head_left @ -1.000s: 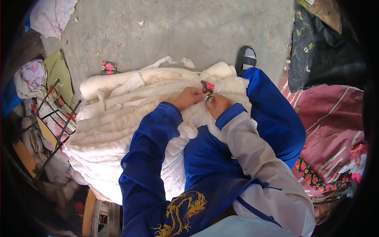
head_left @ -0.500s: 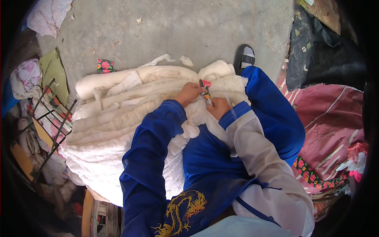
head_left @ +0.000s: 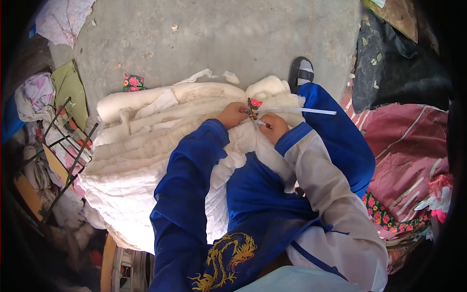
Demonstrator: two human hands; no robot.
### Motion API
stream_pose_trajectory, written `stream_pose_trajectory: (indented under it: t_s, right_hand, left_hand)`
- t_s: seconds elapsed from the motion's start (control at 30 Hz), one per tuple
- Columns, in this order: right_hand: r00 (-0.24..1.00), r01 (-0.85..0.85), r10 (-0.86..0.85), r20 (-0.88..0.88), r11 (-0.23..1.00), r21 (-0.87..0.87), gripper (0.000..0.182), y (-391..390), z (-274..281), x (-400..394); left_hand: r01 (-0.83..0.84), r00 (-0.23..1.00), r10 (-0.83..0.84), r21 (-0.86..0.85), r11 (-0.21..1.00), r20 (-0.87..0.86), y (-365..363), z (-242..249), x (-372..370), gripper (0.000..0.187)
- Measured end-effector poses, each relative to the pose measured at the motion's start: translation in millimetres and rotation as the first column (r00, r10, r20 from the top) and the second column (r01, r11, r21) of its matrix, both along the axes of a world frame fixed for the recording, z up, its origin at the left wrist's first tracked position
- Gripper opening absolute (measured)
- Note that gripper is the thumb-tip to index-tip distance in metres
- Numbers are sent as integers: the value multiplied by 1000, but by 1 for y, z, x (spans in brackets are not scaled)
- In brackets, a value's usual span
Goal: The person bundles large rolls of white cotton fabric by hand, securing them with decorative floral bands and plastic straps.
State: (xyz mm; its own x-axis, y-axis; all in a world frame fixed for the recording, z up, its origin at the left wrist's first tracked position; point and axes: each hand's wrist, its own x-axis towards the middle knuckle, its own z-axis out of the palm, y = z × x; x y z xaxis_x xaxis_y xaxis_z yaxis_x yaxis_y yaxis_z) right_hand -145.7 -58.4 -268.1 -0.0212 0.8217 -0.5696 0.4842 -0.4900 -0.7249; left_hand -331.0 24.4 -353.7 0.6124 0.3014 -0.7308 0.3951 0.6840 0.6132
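Observation:
A thick cream-white roll of cotton wadding [head_left: 141,134] lies folded in layers across my lap and the ground. A small red-and-black floral cloth piece [head_left: 255,103] stands bunched up at its bound right part. My left hand [head_left: 233,116] pinches the base of this floral cloth. Close beside it on the right, my right hand [head_left: 274,127] is closed on a narrow white strip, its fingertips near the cloth. A flat white length of strip [head_left: 318,111] sticks out to the right behind that hand, over my blue trouser leg; the exact knot is hidden by my fingers.
Another floral patch [head_left: 133,82] lies by the wadding's far edge. Black metal rods [head_left: 70,170] and heaped cloths stand at left. A maroon sheet [head_left: 408,151] and black plastic [head_left: 389,63] lie at right. Bare concrete [head_left: 209,39] stretches ahead, with my sandalled foot [head_left: 301,70] on it.
My right hand has moved slightly to the right. A white strip end now extends rightward past it, and the floral cloth stands more upright.

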Motion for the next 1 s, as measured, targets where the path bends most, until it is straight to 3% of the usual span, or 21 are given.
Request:
stream_pose_trajectory:
  t_s: [0.03, 0.1, 0.2, 0.3, 0.4, 0.5, 0.63, 0.67, 0.73, 0.77, 0.8, 0.83, 0.87, 0.93, 0.97, 1.0]
  right_hand:
    - [977, 143, -160, -141, 982, -124, 16, -6, -6, -5]
    - [803, 342, -492, -335, 842, -418, 17, -8, -6, -17]
    - [639, 411, -698, -324, 665, -623, 27, 3, 6, -16]
    - [798, 353, -532, -284, 794, -495, 38, -7, -11, -19]
    - [983, 167, -185, -17, 919, -358, 42, -14, -6, -25]
    - [984, 13, 13, 178, 989, -145, 42, -32, 2, -29]
    - [948, -149, 202, 247, 965, -215, 42, -44, 13, -26]
    - [959, -136, 184, 216, 966, -222, 43, -44, 13, -27]
    - [975, -107, 147, 166, 967, -231, 43, -38, 14, -22]
    - [983, -103, 148, 107, 932, -347, 33, -33, 22, -17]
    - [988, -52, 85, 132, 970, -236, 27, -32, 28, -13]
    - [990, -1, 19, 139, 992, -122, 24, -31, 36, -12]
    - [990, 55, -54, 132, 998, -4, 24, -24, 42, -12]
    - [977, 186, -186, -105, 982, -8, 34, 8, 75, 0]
    - [958, 226, -224, -179, 974, -9, 33, 31, 100, 14]
    - [968, 175, -147, -203, 976, 131, 34, 39, 105, 29]
  left_hand:
    - [-16, 999, 14, 74, 997, 32, -3, -4, 1, 22]
    - [78, 995, -60, 250, 965, -78, -5, -8, 5, 22]
    - [183, 966, -91, 390, 903, -241, -10, -9, 10, 21]
    - [199, 928, -32, 422, 885, -371, -17, -6, 15, 23]
    - [74, 883, 77, 299, 951, -464, -17, -7, 20, 23]
    - [-109, 871, 164, 143, 984, -463, -24, -18, 18, 20]
    - [-236, 857, 194, -28, 971, -478, -17, -4, 21, 15]
    - [-250, 864, 184, -83, 965, -468, -18, -13, 17, 12]
    - [-304, 909, 143, -386, 871, -392, -14, -41, 10, 12]
    - [-53, 907, -16, -150, 987, -421, -10, -39, 16, 15]
    - [221, 854, -153, 82, 972, -497, -8, -31, 24, 17]
    - [490, 752, -249, 265, 830, -610, -7, -19, 28, 20]
    - [445, 751, -192, 270, 854, -631, -1, 7, 35, 31]
    - [426, 745, 2, 478, 768, -667, 12, 95, 55, 34]
    - [341, 830, 89, 626, 701, -551, 9, 116, 52, 36]
    - [226, 869, 224, 758, 612, -440, 5, 146, 53, 28]
